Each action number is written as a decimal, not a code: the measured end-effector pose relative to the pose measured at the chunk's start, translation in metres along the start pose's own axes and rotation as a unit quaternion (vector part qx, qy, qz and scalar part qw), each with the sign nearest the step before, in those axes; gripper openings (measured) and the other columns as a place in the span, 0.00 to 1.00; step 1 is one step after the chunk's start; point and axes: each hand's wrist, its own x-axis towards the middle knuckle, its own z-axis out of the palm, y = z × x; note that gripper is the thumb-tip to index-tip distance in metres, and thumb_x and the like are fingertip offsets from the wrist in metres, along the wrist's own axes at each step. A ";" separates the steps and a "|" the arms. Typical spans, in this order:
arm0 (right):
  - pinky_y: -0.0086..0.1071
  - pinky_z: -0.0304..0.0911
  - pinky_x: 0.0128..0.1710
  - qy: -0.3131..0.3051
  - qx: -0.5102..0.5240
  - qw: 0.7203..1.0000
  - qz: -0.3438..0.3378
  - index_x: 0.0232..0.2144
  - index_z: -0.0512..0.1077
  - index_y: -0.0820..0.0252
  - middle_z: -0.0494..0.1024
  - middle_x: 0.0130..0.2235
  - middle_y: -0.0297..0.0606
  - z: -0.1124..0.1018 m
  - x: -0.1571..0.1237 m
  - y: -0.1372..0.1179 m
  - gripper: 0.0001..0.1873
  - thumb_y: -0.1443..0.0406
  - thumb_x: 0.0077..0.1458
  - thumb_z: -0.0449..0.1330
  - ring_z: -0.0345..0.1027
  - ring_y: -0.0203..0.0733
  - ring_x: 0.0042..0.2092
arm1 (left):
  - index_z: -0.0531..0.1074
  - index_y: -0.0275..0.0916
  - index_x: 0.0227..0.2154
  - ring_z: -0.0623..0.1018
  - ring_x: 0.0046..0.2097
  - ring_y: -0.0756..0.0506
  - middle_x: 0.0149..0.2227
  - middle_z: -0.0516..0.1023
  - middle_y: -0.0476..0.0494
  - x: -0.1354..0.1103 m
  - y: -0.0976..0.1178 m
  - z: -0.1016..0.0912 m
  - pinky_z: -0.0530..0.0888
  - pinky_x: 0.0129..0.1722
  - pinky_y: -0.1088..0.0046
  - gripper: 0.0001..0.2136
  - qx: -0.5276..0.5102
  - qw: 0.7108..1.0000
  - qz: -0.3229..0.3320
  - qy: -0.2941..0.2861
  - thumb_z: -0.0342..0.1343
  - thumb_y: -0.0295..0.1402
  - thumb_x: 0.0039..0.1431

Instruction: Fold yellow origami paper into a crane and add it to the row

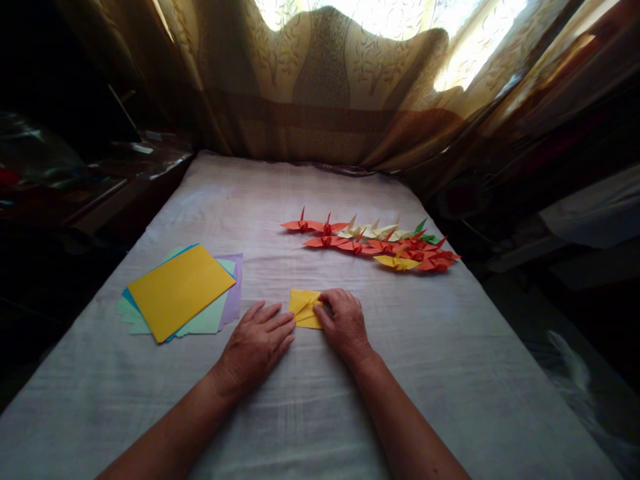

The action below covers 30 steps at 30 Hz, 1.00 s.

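Observation:
A small folded piece of yellow paper (303, 308) lies on the cloth in front of me, with creased flaps across its top face. My left hand (261, 337) rests flat with its fingers stretched out, the fingertips touching the paper's left lower edge. Thumb and forefinger of my right hand (344, 321) pinch a flap at the paper's right side. That hand covers the paper's right end.
To the left lies a fanned stack of paper sheets (183, 290), yellow on top, with blue, green and purple below. Folded paper cranes (357, 247) in red, cream, green and yellow stand in rows at the back right. A patterned curtain (320, 73) hangs behind the cloth-covered table (240, 193).

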 end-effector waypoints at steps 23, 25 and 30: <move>0.37 0.57 0.46 0.016 -0.039 0.999 0.015 0.40 0.72 0.56 0.77 0.43 0.39 -0.003 -0.010 0.005 0.06 0.66 0.59 0.59 0.67 0.46 0.45 | 0.78 0.42 0.46 0.76 0.54 0.40 0.48 0.82 0.46 -0.003 -0.018 -0.002 0.65 0.59 0.54 0.14 -0.032 0.998 0.052 0.012 0.46 0.34 0.70; 0.39 0.57 0.49 0.035 -0.070 0.997 -0.020 0.47 0.72 0.56 0.76 0.50 0.43 -0.001 -0.010 0.003 0.12 0.67 0.60 0.57 0.66 0.48 0.51 | 0.78 0.42 0.45 0.77 0.54 0.40 0.48 0.82 0.47 -0.004 -0.017 -0.002 0.64 0.60 0.54 0.14 -0.028 0.998 0.055 0.021 0.46 0.34 0.70; 0.45 0.46 0.61 -0.012 -0.143 0.977 -0.160 0.55 0.70 0.47 0.66 0.64 0.37 0.001 -0.008 -0.003 0.22 0.71 0.62 0.54 0.52 0.49 0.66 | 0.78 0.41 0.45 0.77 0.53 0.40 0.47 0.82 0.47 -0.005 -0.016 -0.001 0.65 0.60 0.53 0.14 -0.020 0.997 0.061 0.037 0.47 0.33 0.70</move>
